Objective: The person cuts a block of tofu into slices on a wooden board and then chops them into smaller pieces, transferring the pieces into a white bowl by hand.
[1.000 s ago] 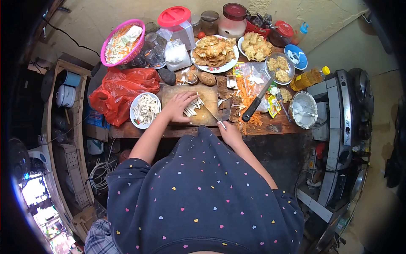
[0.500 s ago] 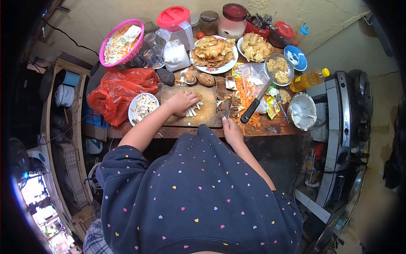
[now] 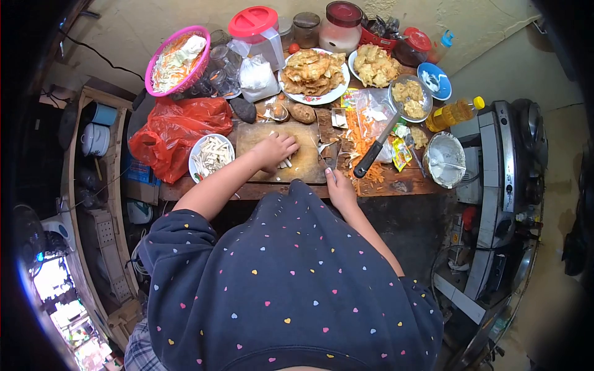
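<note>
My left hand (image 3: 275, 152) is over the wooden cutting board (image 3: 250, 137), its fingers curled down onto a small bunch of cut white strips (image 3: 285, 163). The hand hides most of the bunch. At the board's right edge, near the table's front, my right hand (image 3: 340, 188) grips a knife (image 3: 325, 163) with its thin blade pointing away from me. A white bowl (image 3: 193, 162) full of similar white strips (image 3: 213, 154) stands just left of the board, beside my left forearm.
Behind the board lie a dark stone (image 3: 244, 110) and a brown tuber (image 3: 302, 112). A plate of fritters (image 3: 314, 71) stands farther back. Carrot shreds (image 3: 356, 145) and a black-handled utensil (image 3: 369, 159) lie at right, near an oil bottle (image 3: 455, 115). A red plastic bag (image 3: 176, 133) is at left.
My left hand has shifted slightly to the right and now covers more of the white strips. The right hand with the knife has barely moved.
</note>
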